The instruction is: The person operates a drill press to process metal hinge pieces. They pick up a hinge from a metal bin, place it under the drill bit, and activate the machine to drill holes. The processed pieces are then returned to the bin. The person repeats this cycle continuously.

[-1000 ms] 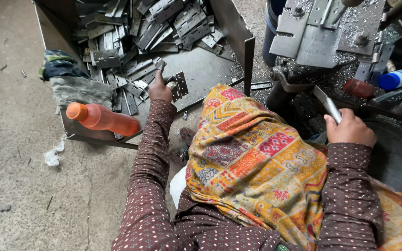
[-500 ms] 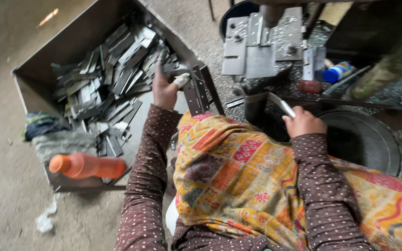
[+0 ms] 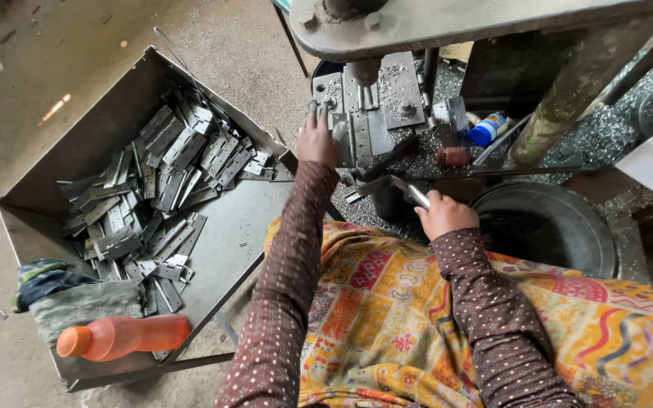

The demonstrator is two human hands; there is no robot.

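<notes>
My left hand point(image 3: 317, 140) reaches up to the press bed point(image 3: 387, 113) and holds a grey metal hinge plate point(image 3: 339, 130) against the die, fingers pinched on its edge. My right hand point(image 3: 443, 214) is closed around a flat metal handle point(image 3: 410, 192) just below the die block. Both arms wear dark dotted sleeves. A bright patterned cloth point(image 3: 417, 317) covers my lap. To my left stands a large metal tray point(image 3: 243, 227) with several loose hinge plates point(image 3: 160, 189) heaped in it.
An orange plastic bottle point(image 3: 126, 337) and a folded cloth point(image 3: 62, 291) lie in the tray's near corner. A round dark metal basin point(image 3: 553, 223) sits right of my right hand. A small blue can point(image 3: 488, 128) and metal shavings point(image 3: 606, 132) lie behind the press.
My left hand has left the tray and risen to the press die with a hinge plate. My right hand stays on the handle. The view has tilted up toward the machine.
</notes>
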